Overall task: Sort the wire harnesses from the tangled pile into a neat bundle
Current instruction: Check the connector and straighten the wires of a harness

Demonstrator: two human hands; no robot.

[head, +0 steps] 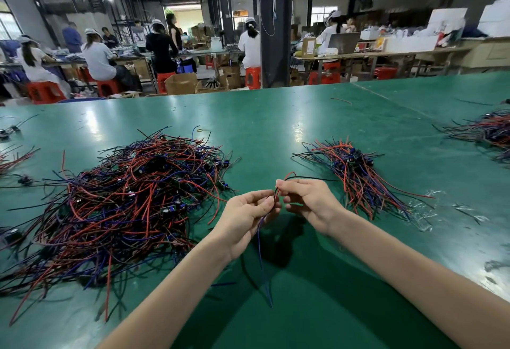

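Note:
A big tangled pile (129, 202) of red, blue and black wire harnesses lies on the green table (276, 127) to the left. A smaller, roughly aligned bundle (356, 174) lies to the right. Between them, above the table, my left hand (245, 219) and my right hand (309, 202) both pinch one wire harness (263, 260). Its blue wire hangs down from my left fingers toward me. Its red and black wires loop up over my right fingers. The small part at the pinch is hidden by my fingers.
More wire piles lie at the far right (488, 130) and at the left edge (13, 158). Clear plastic wrap (430, 210) lies beside the bundle. Loose stray wires dot the far table. Beyond the table, seated workers (99, 58) occupy other benches.

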